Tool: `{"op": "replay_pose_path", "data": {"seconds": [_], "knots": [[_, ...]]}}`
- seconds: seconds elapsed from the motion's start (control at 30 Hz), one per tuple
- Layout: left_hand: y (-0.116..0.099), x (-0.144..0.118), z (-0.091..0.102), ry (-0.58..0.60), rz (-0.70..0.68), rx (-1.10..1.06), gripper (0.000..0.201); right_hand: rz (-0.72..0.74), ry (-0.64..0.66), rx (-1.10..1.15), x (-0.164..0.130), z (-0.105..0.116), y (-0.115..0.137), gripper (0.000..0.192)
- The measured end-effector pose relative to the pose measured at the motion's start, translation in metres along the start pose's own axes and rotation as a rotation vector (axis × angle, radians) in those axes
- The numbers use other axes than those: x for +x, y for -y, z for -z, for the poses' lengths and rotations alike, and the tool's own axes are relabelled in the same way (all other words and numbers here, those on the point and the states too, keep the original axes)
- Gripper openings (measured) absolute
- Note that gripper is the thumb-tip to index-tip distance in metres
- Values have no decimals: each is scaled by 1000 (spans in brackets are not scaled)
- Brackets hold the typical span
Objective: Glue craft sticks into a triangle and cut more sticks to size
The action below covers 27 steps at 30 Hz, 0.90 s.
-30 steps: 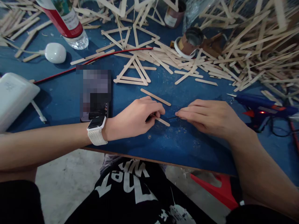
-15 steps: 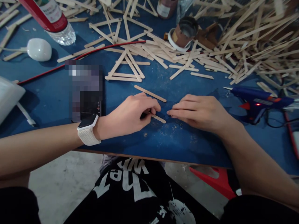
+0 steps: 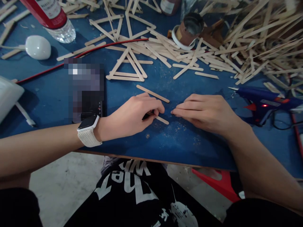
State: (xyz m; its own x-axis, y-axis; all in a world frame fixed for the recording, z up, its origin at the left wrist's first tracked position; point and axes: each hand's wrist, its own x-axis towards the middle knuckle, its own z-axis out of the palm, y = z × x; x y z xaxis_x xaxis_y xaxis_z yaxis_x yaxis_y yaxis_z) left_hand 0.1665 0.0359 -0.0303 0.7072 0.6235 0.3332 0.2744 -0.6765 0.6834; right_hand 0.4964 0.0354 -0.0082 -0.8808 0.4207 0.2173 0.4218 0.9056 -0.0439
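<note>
My left hand rests on the blue table with its fingers pinched on a wooden stick that lies flat and pokes out to the right. My right hand lies palm down just right of that stick, fingers together and pointing left, fingertips close to the stick's end; it holds nothing that I can see. A second loose wooden stick lies just behind both hands. A glued stick triangle lies further back.
A blue glue gun with a red light lies at the right. A big heap of sticks fills the back right. A phone, a red cable, a bottle, a tape roll and a white object sit behind.
The view has shifted, so everything sits lower left than a second ago. Both hands stay on the table in nearly the same pose, the left still pinching the stick.
</note>
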Motion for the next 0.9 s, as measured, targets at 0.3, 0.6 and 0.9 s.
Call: {"op": "replay_pose_path", "data": {"seconds": [0.3,0.6,0.9], "knots": [[-3,1,2,33,29,-41,35,15,-34,25,1,-1,-1,29],[-3,1,2,50,50,-53,33,30,-18,21,2,2,-3,27],[-4,2,4,68,55,-35,38,6,20,-20,1,3,-2,32]]}}
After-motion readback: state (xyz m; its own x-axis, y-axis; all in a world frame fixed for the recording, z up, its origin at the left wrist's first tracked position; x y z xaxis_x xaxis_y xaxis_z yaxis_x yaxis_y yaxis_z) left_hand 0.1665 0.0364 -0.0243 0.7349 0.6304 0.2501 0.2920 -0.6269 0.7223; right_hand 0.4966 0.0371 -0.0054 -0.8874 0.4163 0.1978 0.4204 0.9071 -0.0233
